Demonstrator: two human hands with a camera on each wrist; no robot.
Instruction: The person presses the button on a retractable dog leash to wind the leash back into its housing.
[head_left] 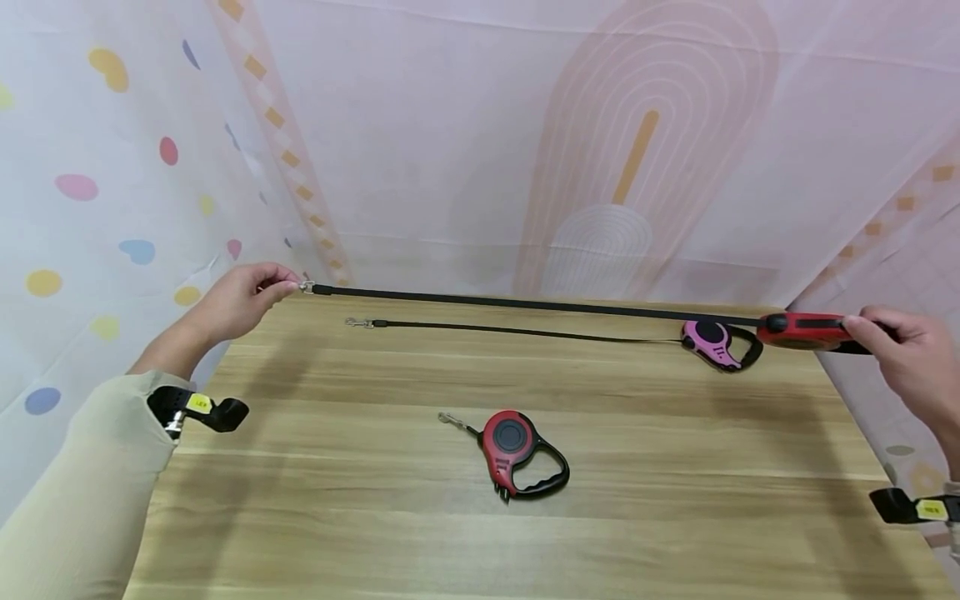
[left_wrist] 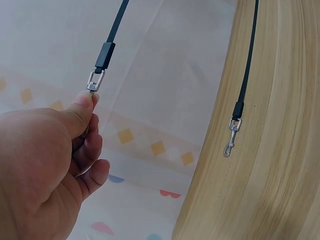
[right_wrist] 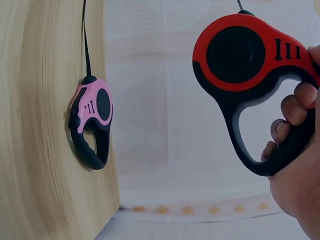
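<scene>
Two hands are stretching one red retractable leash [head_left: 802, 331] taut above the wooden table [head_left: 375, 517].
Right hand [head_left: 911, 362] is gripping its handle; left hand [head_left: 240, 300] is pinching the metal clip [left_wrist: 95, 81]. Below, a pink leash [head_left: 716, 343] is lying extended and a second red leash [head_left: 521, 452] is lying wound in.

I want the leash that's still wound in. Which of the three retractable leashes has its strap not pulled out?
The red and black retractable leash lying nearest the table's front edge: only its clip shows. The pink leash and the red one in the right hand have long straps out.
</scene>
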